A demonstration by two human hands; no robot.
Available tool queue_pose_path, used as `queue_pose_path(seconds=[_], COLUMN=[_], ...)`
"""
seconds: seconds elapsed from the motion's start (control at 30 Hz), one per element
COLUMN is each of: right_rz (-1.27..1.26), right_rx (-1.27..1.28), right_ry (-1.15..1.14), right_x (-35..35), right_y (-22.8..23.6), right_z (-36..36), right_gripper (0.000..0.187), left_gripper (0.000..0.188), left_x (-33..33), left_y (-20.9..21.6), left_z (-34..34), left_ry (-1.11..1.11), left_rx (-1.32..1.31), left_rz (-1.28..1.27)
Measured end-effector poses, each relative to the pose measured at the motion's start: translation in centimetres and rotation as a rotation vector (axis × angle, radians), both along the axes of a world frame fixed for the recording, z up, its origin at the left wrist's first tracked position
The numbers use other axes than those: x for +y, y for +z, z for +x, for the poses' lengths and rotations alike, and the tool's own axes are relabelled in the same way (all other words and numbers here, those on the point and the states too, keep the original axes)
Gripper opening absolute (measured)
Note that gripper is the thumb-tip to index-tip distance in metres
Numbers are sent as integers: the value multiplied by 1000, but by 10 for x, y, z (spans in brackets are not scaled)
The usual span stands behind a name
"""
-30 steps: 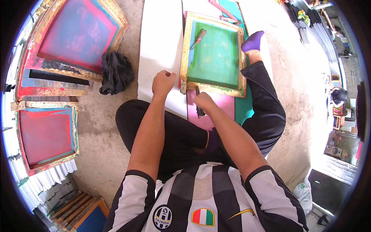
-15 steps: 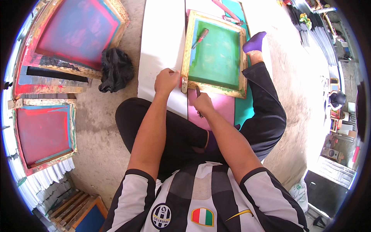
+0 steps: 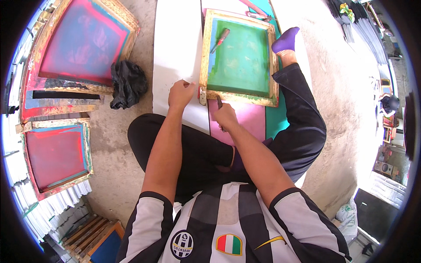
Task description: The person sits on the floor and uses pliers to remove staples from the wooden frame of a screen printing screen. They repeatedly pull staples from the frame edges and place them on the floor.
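At the near edge of the frame (image 3: 241,99), here's the action: the right hand (image 3: 225,117) is wrapped round a dark tool (image 3: 219,102), pliers perhaps, and less of its handles shows below the fist than a second ago! That looks like a closer grip, the work centred on the near bar, though whether the tip actually bites or merely overlaps the wood, I can't tell. Over to the left hand (image 3: 180,95), hovering much where it was, just beside the near left corner, fingers curled in; whether they meet or pinch something small, no telling from here. The frame itself lies flat across the pink sheet (image 3: 252,118) and the teal sheet (image 3: 277,116), green mesh (image 3: 240,65) inside its bars, with the white sheet (image 3: 175,52) running alongside.

And look at the clutter! A screwdriver (image 3: 222,38) lies aslant on the mesh, loose and liable to roll if the frame gets a jolt. A pink-handled tool (image 3: 259,15) sits past the far bar, while the purple sock (image 3: 286,40) crowds the right side. Out left, well clear of the hands, a black bag (image 3: 128,85) slumps beside the pink screen (image 3: 83,44), the red screen (image 3: 57,153) nearer the person
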State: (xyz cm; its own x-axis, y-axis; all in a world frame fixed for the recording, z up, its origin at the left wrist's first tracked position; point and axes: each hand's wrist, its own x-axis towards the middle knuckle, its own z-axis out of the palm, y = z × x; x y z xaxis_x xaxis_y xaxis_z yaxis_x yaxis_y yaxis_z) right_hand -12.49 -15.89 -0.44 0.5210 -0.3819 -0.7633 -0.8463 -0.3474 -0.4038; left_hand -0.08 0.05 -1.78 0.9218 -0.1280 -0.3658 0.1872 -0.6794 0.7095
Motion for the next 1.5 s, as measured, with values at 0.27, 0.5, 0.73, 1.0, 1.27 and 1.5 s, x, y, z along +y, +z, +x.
queue_pose_path(seconds=[0.27,0.5,0.73,1.0,1.27,1.5], right_rz=[299,558,751,825,682,645], right_rx=[-273,-358,-265,-178,-101,-39], right_ry=[-129,-74,-97,-94,-222,-265], right_x=[-9,-6,12,15,-15,-22], right_y=[-34,-19,26,33,13,6], right_z=[-20,-23,7,12,-14,-9], right_gripper=[10,11,16,35,40,38], left_gripper=[50,36,25,25,43,53], left_x=[6,4,12,11,16,14], left_y=[-10,2,3,-2,9,0], left_z=[-2,-9,-13,-13,-3,-2], left_ry=[22,-213,-281,-195,66,92], left_rx=[8,56,98,92,-34,-21], left_rz=[-1,-438,-507,-521,118,51])
